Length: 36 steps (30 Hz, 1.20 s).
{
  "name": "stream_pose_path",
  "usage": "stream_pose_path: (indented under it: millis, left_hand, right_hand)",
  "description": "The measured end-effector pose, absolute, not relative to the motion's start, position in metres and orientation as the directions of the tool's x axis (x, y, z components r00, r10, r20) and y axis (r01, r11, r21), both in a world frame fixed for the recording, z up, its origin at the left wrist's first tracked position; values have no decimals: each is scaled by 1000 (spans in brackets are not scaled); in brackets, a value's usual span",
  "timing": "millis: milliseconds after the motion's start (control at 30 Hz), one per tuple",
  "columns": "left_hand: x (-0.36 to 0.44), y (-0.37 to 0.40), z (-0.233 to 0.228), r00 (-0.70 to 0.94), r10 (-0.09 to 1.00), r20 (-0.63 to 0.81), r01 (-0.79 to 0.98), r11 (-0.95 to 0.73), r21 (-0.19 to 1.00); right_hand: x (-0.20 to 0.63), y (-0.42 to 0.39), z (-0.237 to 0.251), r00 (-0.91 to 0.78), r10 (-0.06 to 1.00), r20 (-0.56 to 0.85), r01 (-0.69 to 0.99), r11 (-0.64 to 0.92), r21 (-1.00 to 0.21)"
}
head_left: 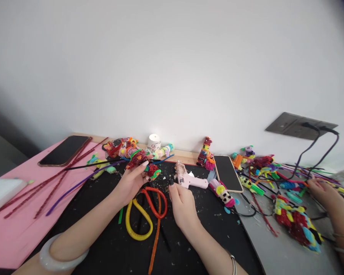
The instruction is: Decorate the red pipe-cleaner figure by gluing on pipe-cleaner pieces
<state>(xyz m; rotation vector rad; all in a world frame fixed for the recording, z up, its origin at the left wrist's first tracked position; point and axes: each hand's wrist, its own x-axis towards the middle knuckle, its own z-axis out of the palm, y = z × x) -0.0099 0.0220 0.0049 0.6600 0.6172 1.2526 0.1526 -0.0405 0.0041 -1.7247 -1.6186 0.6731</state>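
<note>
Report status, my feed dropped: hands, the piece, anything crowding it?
Left hand grips red pipe-cleaner figure. Right hand pinches small dark piece, beside pink glue gun. Another person's hand at far right, apart.

Both forearms are bare, with no sleeves in sight. The left hand has long nails painted a pale, whitish shade, and its wrist wears a thick, smooth bangle of milky grey-white stone, rounded in section and slightly translucent. The right hand shows one dark, nearly black nail on the raised fingertip, and a thin silver bracelet circles that forearm near the bottom edge of the view.
</note>
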Motion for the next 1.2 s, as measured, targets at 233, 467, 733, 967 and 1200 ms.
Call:
stream_pose_path:
  millis: [233,467,733,967,1200]
  left_hand:
    - [-9,21,5,196,978,-77,-646,188,740]
    - [-8,18,6,251,965,-72,-636,221,739]
    - [-6,12,1,353,934,-48,-571,256,780]
    - [-5,8,7,373,925,-70,-609,301,734]
    - [-4,5,10,395,912,-110,-585,342,735]
  right_hand:
    - [154,-40,5,87,992,91,662,11,-749]
    - [145,-39,-5,-13,985,-172,-72,-172,-982]
    - [140,-38,-5,-34,942,-335,-312,-328,-892]
    - [138,-37,-5,-14,946,-324,-223,-319,-921]
    - [137,-37,-1,-22,954,-301,-141,-301,-943]
